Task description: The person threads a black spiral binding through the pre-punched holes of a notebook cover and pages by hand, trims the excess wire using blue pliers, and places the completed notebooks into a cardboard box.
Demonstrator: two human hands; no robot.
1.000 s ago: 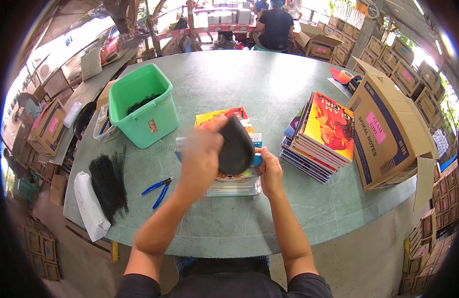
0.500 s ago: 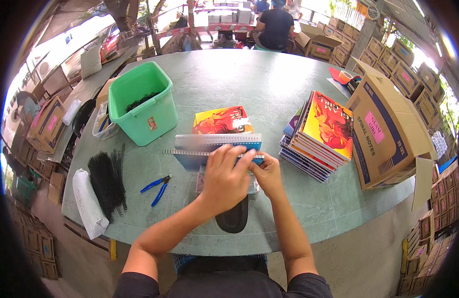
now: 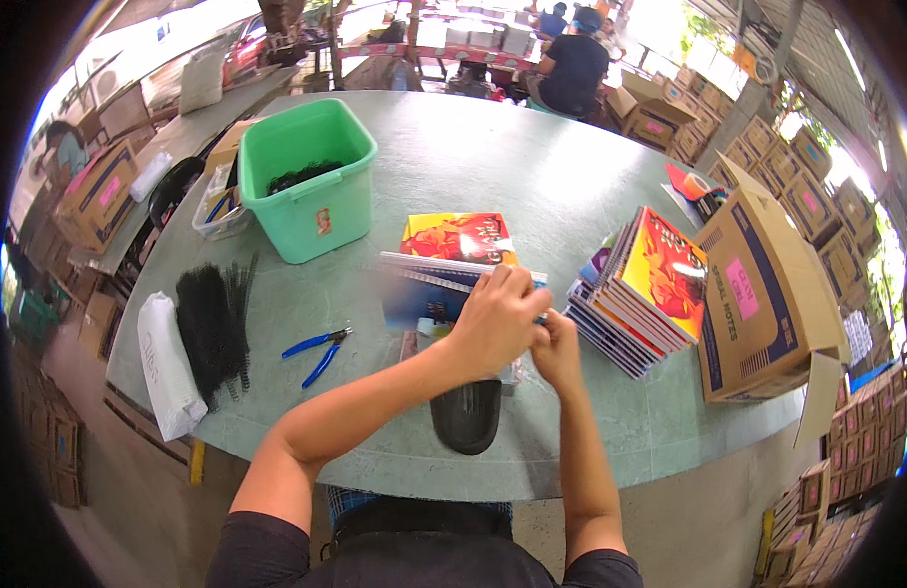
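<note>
A blue-covered spiral notebook lies flat in front of me on top of a red and yellow one. My left hand is curled over the blue notebook's right end at its white spiral edge. Right beside it, my right hand pinches the same corner and is partly hidden by the left. A black paddle-shaped handle rests at the table's near edge, just below my hands, with no hand on it.
A green bin with black coils stands at the left. Blue pliers, a black coil bundle and a white bag lie left of me. A notebook stack and an open cardboard box stand at the right. A person sits across.
A second ago my left hand held the black handle raised over the notebooks. The handle has since dropped to the table's near edge, and both hands now sit at the blue notebook's right end.
</note>
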